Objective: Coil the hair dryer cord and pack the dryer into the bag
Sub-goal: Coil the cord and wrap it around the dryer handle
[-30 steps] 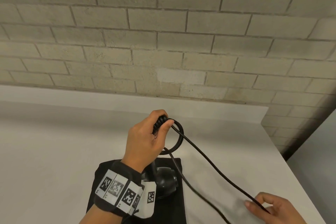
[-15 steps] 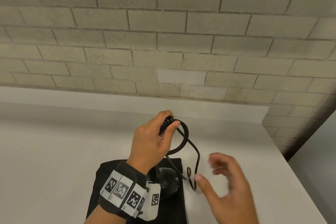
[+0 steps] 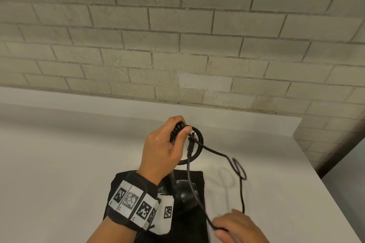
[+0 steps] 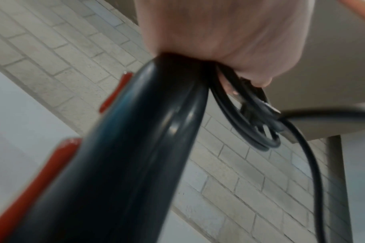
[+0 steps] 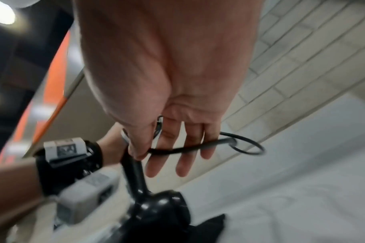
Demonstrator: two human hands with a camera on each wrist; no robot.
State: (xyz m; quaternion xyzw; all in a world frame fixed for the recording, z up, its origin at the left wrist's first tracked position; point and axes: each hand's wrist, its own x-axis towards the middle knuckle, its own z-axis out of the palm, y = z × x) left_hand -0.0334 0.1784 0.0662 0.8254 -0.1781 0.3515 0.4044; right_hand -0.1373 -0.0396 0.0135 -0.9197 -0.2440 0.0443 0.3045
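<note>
The left hand (image 3: 164, 152) grips the glossy black hair dryer (image 3: 184, 195) by its handle plus round cord (image 3: 236, 167) coils, above the flat black bag (image 3: 199, 175). The right hand (image 3: 235, 229) pinches the thin loose cord near the smooth white worktop (image 3: 59, 163).

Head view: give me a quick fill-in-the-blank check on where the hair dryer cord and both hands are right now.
1. The left hand grips the hair dryer by its ____.
2. The dryer's head rests on the black ____.
3. The loose cord runs to the ____ hand.
4. The wall behind the table is ____.

Missing: handle; bag; right; brick
</note>
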